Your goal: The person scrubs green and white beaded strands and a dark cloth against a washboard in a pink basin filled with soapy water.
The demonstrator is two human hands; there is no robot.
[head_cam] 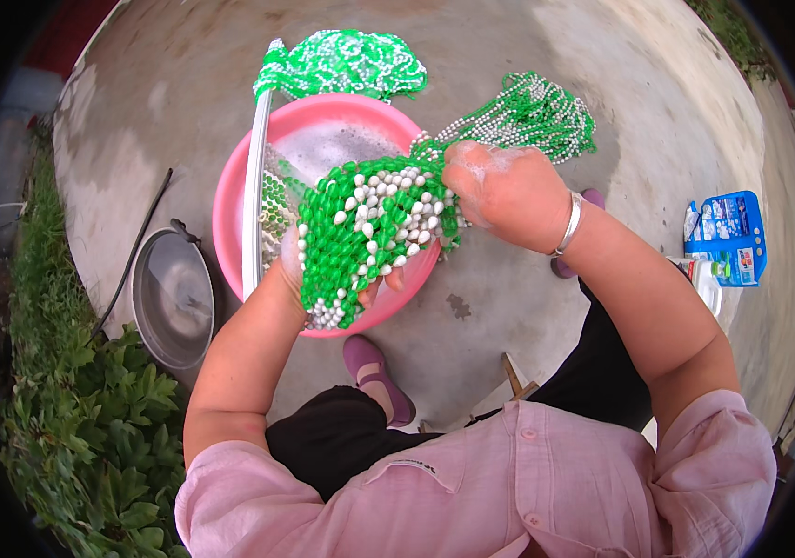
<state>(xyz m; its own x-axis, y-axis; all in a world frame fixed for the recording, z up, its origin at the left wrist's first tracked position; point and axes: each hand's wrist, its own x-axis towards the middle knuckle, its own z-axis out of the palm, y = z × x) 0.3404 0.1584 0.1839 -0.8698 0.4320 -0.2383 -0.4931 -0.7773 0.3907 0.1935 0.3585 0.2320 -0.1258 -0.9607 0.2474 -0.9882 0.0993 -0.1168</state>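
A thick bundle of green and white bead strands [369, 230] hangs between my hands over a pink plastic basin [230, 209] of foamy water. My right hand [505, 192], soapy and with a bracelet at the wrist, is closed around the gathered strands. Most of my left hand [290, 261] is hidden under the beads; some fingertips show below them, supporting the bundle. The far part of the strands [530, 115] lies spread on the concrete at the right. A white ribbed washboard [255, 202] stands in the basin at the left, with another green and white beaded bundle [348, 63] at its top end.
A round metal basin [174, 300] and a dark hose [135, 251] are at the left, beside green plants [97, 432]. On the right stand a blue detergent bag [729, 237] and a white bottle [706, 286]. My purple shoe [378, 380] is near the pink basin.
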